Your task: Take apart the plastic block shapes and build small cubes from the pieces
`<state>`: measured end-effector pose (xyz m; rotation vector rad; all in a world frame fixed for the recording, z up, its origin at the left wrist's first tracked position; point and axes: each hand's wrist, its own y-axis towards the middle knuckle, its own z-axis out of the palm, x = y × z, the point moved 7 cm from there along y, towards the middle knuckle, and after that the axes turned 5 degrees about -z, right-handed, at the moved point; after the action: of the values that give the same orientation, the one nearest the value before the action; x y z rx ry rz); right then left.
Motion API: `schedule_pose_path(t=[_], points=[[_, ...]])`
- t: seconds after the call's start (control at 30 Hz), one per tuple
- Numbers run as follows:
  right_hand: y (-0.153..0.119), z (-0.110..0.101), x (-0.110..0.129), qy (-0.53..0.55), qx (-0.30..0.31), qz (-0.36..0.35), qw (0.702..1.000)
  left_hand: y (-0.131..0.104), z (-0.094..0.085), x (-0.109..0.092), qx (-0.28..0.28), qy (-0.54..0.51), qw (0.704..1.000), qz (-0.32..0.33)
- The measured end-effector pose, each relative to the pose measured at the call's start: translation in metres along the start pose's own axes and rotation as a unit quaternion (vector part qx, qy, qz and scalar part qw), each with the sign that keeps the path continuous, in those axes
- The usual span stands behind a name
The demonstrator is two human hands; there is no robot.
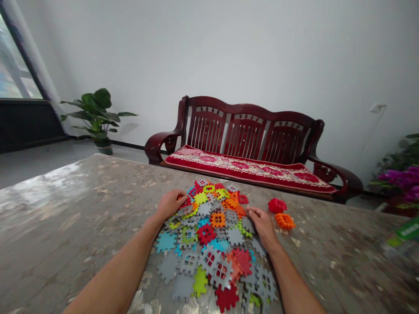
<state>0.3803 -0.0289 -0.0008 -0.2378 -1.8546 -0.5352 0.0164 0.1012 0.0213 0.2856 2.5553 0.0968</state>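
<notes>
A spread pile of flat toothed plastic pieces, grey, red, orange, lime and blue, lies on the table; one is an orange window piece (218, 220). At the pile's far left edge, my left hand (171, 204) has its fingers closed on a small orange piece (180, 197), mostly hidden by them. My right hand (262, 221) is at the pile's right edge, thumb and fingertips together near an orange piece; whatever they hold, if anything, is too small to make out. Right of that hand sit a red assembled block (277, 205) and an orange assembled block (284, 221).
The table (108, 209) has a patterned, shiny cover. Behind it stands a dark red wooden bench (245, 131) with a red floral cover. A potted plant (98, 113) is at the left; purple flowers (399, 178) and a green-labelled object (407, 231) are at the right.
</notes>
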Motion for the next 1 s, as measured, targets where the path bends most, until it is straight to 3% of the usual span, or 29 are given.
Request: schedule_pose_path(t=[0.63,1.0], points=[[-0.0059,-0.0019,0.0052,0.072,0.062,0.07,0.993,0.0021,0.0029,0.0042,0.012,-0.003,1.0,-0.013],[-0.0077,-0.0039,0.0058,0.065,0.064,0.084,0.992,-0.0003,0.0014,0.0015,0.016,-0.007,1.0,-0.009]])
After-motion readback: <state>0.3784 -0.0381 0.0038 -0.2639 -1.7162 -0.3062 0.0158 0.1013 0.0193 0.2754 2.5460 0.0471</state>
